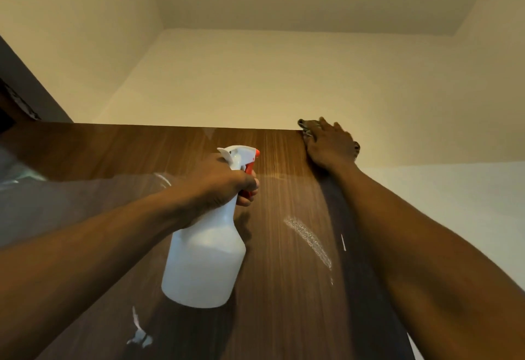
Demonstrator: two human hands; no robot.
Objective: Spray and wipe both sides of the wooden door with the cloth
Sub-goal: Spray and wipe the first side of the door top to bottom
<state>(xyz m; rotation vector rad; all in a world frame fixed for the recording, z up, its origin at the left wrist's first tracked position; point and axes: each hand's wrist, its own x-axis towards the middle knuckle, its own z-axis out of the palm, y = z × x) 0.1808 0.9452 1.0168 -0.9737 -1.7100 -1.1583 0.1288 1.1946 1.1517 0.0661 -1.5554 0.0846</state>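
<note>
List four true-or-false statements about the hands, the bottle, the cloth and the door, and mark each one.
1. The left hand grips the spray bottle. True.
2. The bottle is green. False: it is white, with an orange-red trigger.
3. The right hand presses the cloth at the top corner of the door. True.
4. The door face is dry all over. False: a whitish spray streak shows.

The wooden door (284, 288) is showing warm brown with fine vertical grain and a whitish speckled streak (308, 241), its edge (363, 288) is running dark, the spray bottle (204, 263) is showing white with an orange-red trigger (249, 168), the cloth (308, 125) is looking dark and mottled, and the wall (227, 81) is glowing cream.
</note>
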